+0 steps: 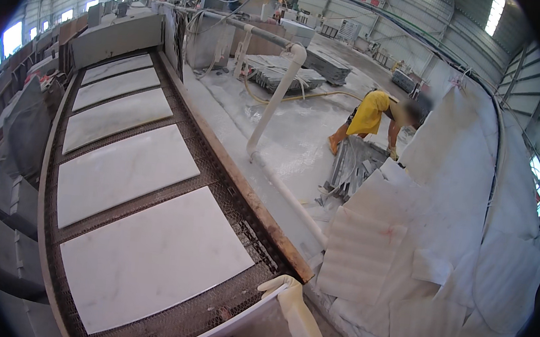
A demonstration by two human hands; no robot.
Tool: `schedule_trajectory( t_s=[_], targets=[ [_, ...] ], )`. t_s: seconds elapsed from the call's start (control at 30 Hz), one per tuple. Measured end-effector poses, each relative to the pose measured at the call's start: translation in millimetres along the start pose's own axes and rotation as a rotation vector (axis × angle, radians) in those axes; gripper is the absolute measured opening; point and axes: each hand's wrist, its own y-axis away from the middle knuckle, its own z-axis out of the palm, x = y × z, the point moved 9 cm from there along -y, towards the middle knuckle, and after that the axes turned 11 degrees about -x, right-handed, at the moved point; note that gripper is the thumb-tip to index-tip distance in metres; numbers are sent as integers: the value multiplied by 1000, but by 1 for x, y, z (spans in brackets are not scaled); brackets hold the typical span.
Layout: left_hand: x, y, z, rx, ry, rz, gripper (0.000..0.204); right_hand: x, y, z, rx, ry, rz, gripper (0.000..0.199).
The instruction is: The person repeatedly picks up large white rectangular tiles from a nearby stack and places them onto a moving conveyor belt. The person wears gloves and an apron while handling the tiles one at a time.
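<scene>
My right hand (290, 293), in a long cream rubber glove, is closed over the upper right corner of a white stone slab (240, 325). That slab stands tilted at the lower edge, close to my body, and much of it is cut off by the frame. My left hand is out of view. Just beyond the held slab, a white marble slab (153, 258) with faint grey veining lies flat on a brown mesh conveyor (197, 308). Another white slab (125, 172) and several more lie in a row farther along it.
The conveyor's rusty side rail (237, 178) runs along the right. A bent white pipe (277, 105) rises beside it. A co-worker in a yellow apron (371, 112) bends over stone strips (352, 169). White foam sheets (362, 253) cover the right side; grey slabs (15, 249) stand left.
</scene>
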Motion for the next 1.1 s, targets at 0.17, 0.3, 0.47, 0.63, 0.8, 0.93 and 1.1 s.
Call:
schedule_trajectory(
  t_s=[0.17, 0.3, 0.47, 0.63, 0.8, 0.93, 1.1],
  targets=[
    [-1, -11, 0, -1, -19, 1, 39, -20, 3, 14, 43, 51, 63, 33],
    [-8, -23, -12, -4, -22, -8, 38, -25, -9, 25, 28, 112, 20, 40],
    [19, -14, -4, 38, -139, 143, 31, -16, -29, 32, -42, 114, -90, 58],
    [5, -38, -10, 26, -151, 189, 26, -16, -44, 36, -245, 136, -186, 66],
    [26, -9, 5, 97, -215, 137, 27, -25, -40, 47, -303, 71, -174, 58],
    [47, 23, 17, 110, -279, 81, 31, -20, -44, 48, -324, 106, -138, 53],
    [51, 26, 13, 66, 14, 373, 33, -10, -68, 45, -285, 202, -207, 54]
  ],
)
